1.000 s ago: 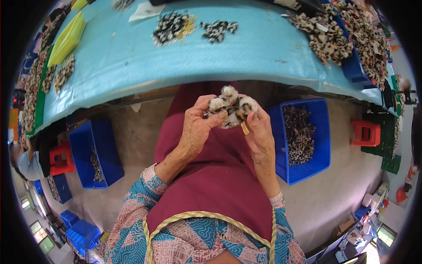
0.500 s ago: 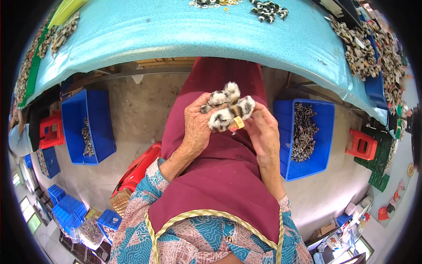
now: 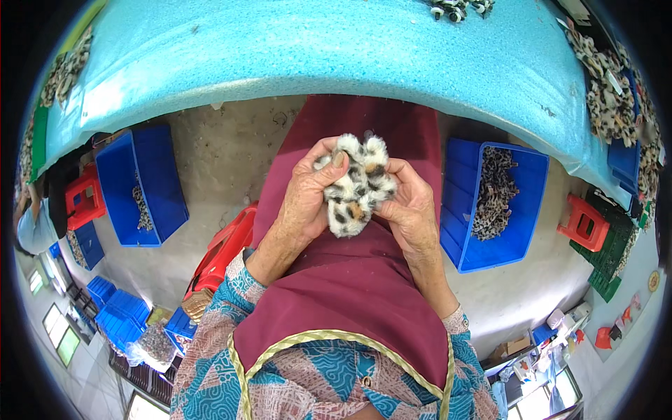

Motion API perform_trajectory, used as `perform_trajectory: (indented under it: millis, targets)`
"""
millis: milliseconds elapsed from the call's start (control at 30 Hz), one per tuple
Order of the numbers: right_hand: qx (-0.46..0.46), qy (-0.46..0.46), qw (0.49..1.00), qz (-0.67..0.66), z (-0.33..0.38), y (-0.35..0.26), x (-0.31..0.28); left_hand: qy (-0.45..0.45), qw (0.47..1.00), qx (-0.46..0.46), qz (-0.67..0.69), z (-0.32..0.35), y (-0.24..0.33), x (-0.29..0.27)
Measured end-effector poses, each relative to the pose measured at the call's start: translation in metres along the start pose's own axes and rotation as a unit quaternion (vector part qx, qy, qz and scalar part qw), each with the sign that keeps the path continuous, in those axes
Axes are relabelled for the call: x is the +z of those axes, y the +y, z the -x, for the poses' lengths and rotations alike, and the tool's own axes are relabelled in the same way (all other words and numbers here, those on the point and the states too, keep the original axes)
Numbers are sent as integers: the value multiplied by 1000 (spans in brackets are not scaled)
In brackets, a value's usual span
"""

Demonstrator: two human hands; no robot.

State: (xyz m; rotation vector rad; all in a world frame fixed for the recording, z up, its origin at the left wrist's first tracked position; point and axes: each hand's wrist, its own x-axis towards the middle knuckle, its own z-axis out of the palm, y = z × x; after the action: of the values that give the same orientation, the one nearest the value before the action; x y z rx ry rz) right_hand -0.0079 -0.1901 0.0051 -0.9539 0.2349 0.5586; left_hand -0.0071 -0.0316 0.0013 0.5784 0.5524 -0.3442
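Over my maroon apron (image 3: 336, 280) I hold up a small spotted plush toy (image 3: 353, 189), white with black and tan patches. My left hand (image 3: 309, 187) grips its left side, the thumb laid across the fur near the top. At the opposite side, my right hand (image 3: 411, 206) pinches the toy's edge between thumb and fingers. Several stubby, rounded parts stick out of it, two at the top and one at the bottom. The fingertips behind the toy are hidden.
Ahead is a table with a light blue cover (image 3: 280, 56), bearing black-and-white pieces (image 3: 458, 10) and a spotted plush heap (image 3: 605, 105). Blue bins stand left (image 3: 164, 182) and right (image 3: 455, 238), both holding spotted pieces. A red chair (image 3: 220, 255) and red stools (image 3: 584, 222) are nearby.
The plush toy has been turned in my hands; its yellow tag no longer shows and another spotted side faces up. My hands have shifted their hold around it. The view has moved slightly.
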Motion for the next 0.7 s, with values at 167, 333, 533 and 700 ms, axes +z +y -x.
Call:
perform_trajectory:
  millis: [167, 333, 533, 700]
  targets:
    - [-7, 21, 999, -34, -3, 0, 0, 31, 888, 302, -346, 7, 12, -9]
    - [57, 39, 994, -81, -1, -2, -1, -109, 597, 317, -729, 28, 39, 6]
    - [44, 30, 992, 116, 12, -21, -14, -66, 754, 265, -597, 14, 12, -12]
    - [13, -11, 977, 212, 11, -25, -21, -71, 805, 208, -552, 11, 0, -9]
